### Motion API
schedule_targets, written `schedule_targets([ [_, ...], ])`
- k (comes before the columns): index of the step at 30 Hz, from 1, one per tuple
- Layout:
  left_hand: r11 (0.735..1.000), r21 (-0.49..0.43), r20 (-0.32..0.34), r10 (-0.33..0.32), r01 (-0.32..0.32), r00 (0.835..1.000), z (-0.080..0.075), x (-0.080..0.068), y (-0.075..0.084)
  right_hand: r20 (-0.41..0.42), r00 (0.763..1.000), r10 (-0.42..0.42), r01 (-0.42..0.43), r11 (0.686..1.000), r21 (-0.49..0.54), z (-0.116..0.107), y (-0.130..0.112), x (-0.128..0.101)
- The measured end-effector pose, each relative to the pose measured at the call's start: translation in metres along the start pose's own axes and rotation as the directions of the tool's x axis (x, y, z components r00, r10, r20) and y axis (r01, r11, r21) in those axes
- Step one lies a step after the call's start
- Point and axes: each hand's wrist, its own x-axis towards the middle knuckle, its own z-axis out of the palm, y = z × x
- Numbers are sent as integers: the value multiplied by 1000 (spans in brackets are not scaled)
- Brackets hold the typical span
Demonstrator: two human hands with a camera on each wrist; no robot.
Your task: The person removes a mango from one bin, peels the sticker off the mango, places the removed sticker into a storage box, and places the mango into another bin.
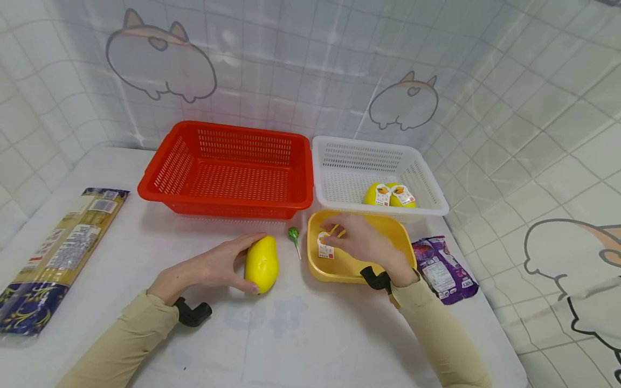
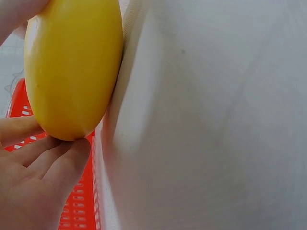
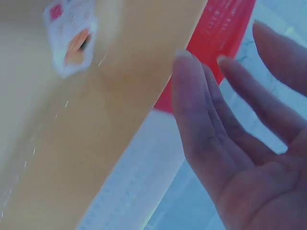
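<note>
left hand [image 1: 213,267] gripping yellow mango [image 1: 262,264], steadying it on table | right hand [image 1: 361,240] hovering released, fingers loose, over yellow tray [image 1: 339,267]

a staged tabletop booth: cartoon-cat sheet backdrop [image 1: 310,64], white-covered table [image 1: 301,334], sorting baskets [image 1: 228,167].

Your left hand [image 1: 213,267] rests on the tabletop [image 1: 301,345] with its fingers curved round a yellow mango [image 1: 262,264]. Your right hand [image 1: 364,242] hovers with relaxed fingers over the yellow tray [image 1: 335,269], above a labelled item [image 1: 325,247]. A green lollipop [image 1: 294,237] lies between mango and tray. Behind stand a red basket [image 1: 228,170] and a white basket [image 1: 373,172] holding two yellow fruits [image 1: 390,195].
</note>
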Motion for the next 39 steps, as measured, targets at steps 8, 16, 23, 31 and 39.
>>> schedule_targets([
  [8, 1000, 4, 0, -2, 2, 1000, 0, 0, 0, -89, 995, -37, 42, 997, 65, 16, -19, -3],
  [16, 1000, -3, 7, -9, 9, 1000, 0, 0, 0, -114, 990, -83, 90, 994, 59, 26, -31, -3],
  [23, 1000, -6, 3, 7, -7, 1000, -1, 0, -1, -79, 996, -52, 62, 989, 132, 40, -41, 3],
  [31, 1000, -7, 2, 26, -26, 1000, -1, -1, -1, -51, 999, -13, 21, 985, 171, 58, -53, 11],
  [39, 999, -23, 3, 44, -44, 999, -1, 0, -2, 18, 1000, 14, -18, 974, 224, 78, -55, 12],
])
